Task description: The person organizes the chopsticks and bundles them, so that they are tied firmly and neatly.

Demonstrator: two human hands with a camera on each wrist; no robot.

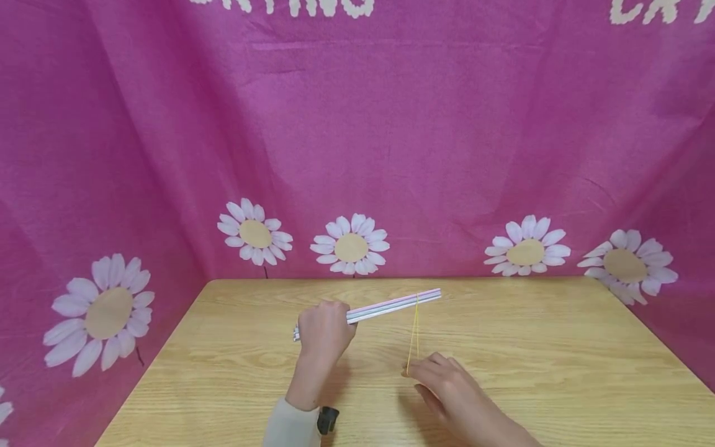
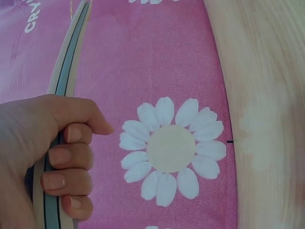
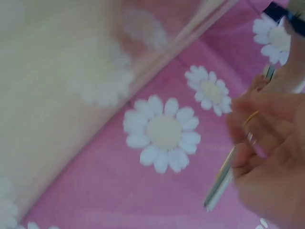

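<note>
closest to the head camera, the right hand (image 1: 447, 388) reaches in low from the bottom edge, back of the hand up, fingertips drawn together and pinching the near end of a yellow rubber band (image 1: 413, 338). that band runs taut up to a bundle of straws (image 1: 391, 305), looped round it near its far right end. left of it, the left hand (image 1: 324, 329) is raised above the wooden table (image 1: 558, 360) on an upright wrist, fist wrapped round the bundle near its left end, so the straws sit tilted, right end higher, above the table's far middle. a pale sleeve (image 1: 290, 428) covers the forearm. behind stands a pink cloth with daisies (image 1: 357, 155).

from the left wrist, the left hand (image 2: 47, 162) fills the lower left, four fingers (image 2: 71, 157) curled tight and the thumb pressed across, clamped on the straws (image 2: 66, 71), which run up out of the fist toward the top edge.

from the right wrist, blurred, the right hand (image 3: 271, 162) sits at the right, fingers bunched, the band (image 3: 251, 117) a thin yellow line at the fingertips and the straws (image 3: 224, 176) passing behind them.
</note>
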